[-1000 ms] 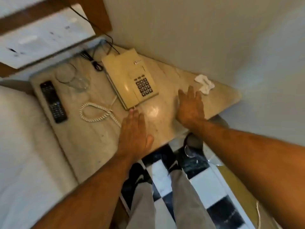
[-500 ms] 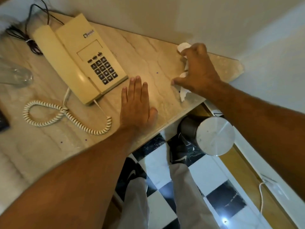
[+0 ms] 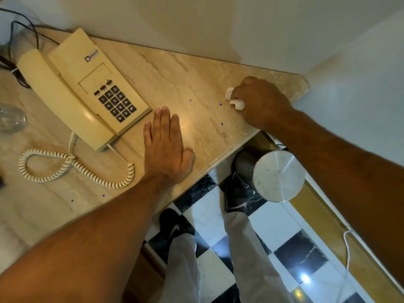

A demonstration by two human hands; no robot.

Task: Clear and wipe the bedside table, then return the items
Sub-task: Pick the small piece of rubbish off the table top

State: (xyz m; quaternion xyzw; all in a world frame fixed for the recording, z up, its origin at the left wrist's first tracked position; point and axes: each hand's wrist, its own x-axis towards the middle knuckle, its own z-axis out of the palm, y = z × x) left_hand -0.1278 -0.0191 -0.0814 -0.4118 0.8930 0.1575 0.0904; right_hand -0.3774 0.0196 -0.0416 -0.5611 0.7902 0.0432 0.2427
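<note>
The right hand [image 3: 260,101] is closed in a fist around a crumpled white tissue [image 3: 235,100], pressing it onto the marble bedside table [image 3: 175,68] near the table's right corner. Only two lobes of the tissue show past the fingers. The left hand [image 3: 167,147] lies flat, palm down and fingers together, at the table's front edge, holding nothing.

The telephone [image 3: 87,88] sits at the table's back left, its long axis running diagonally from the back left toward the front edge. Its nearest corner is just beside the left fingertips. The coiled cord [image 3: 72,167] loops over the surface left of the left hand. A clear glass [image 3: 11,119] stands at the table's left edge of view. The items have not been cleared.

Key relation: the unwiped surface and the telephone lie to the left of the right hand, so a wiping stroke would travel leftward toward the left hand. The left hand is the nearer one for lifting the telephone.

A metal bin [image 3: 273,173] stands on the checkered floor below the table's front edge.

Change from half a second earlier: the tissue was then loosely pinched and trailing from the fingers near the front edge. It is now balled in the fist and pressed down farther in from that edge. The left hand has not shifted.
</note>
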